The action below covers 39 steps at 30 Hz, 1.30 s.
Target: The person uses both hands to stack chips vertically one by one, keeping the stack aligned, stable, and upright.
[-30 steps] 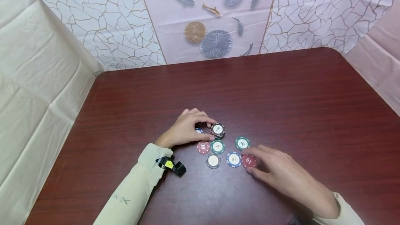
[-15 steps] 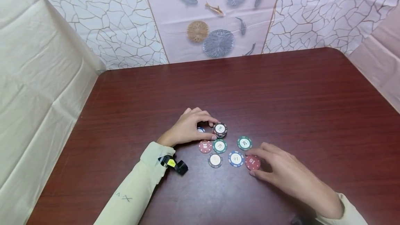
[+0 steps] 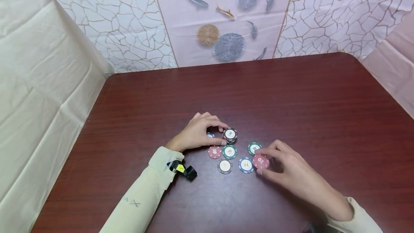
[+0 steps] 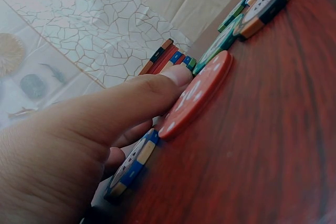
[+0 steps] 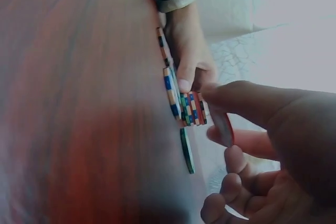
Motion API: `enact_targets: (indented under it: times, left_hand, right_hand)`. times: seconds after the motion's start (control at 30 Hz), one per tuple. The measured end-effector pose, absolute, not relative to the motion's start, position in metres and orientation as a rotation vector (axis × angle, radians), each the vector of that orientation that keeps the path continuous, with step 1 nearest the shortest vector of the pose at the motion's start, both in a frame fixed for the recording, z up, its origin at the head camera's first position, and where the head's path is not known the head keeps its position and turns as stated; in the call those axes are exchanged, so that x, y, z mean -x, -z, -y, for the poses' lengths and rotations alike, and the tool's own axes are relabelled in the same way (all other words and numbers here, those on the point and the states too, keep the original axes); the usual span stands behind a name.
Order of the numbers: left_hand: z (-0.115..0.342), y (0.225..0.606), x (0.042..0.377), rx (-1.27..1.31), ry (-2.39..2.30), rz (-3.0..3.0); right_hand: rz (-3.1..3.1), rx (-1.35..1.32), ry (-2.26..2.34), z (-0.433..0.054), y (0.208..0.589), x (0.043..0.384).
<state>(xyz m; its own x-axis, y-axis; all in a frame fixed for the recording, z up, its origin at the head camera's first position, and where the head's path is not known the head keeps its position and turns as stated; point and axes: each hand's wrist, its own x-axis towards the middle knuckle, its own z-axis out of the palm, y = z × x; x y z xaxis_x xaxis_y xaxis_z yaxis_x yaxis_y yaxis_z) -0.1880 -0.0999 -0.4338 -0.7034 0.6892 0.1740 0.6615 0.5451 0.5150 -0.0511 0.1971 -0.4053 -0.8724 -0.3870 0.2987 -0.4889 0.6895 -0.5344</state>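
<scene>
My left hand [image 3: 198, 134] holds a short stack of poker chips [image 3: 230, 134] between thumb and fingertips, a black 100 chip on top. The stack's striped edges [image 5: 194, 109] show in the right wrist view. My right hand [image 3: 289, 166] pinches a red 10 poker chip [image 3: 261, 161] by its edge, raised off the table in the right wrist view. Just left of it lies a blue chip [image 3: 246, 165], and beyond it a green 20 chip [image 3: 255, 147]. Near my left thumb lie another red chip [image 3: 215, 152] and a green chip [image 3: 230, 151].
A grey-rimmed chip [image 3: 225, 166] lies nearest me. Another blue chip [image 3: 210, 135] is partly hidden by my left hand. The dark red wooden table [image 3: 291, 96] ends at a patterned cloth backdrop [image 3: 123, 21]. A black strap [image 3: 185, 170] sticks out from my left wrist.
My right hand has lifted the red chip from the table and shifted it slightly forward. The left hand keeps its grip on the stack. The head view has drifted a little.
</scene>
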Motion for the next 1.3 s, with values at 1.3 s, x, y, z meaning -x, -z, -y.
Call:
enact_targets:
  times: [1.3]
  left_hand:
    - [0.1, 0.433, 0.189, -1.178, -0.849, -2.721]
  right_hand:
    - [2.9, -0.619, -0.888, -0.147, 0.376, 0.113]
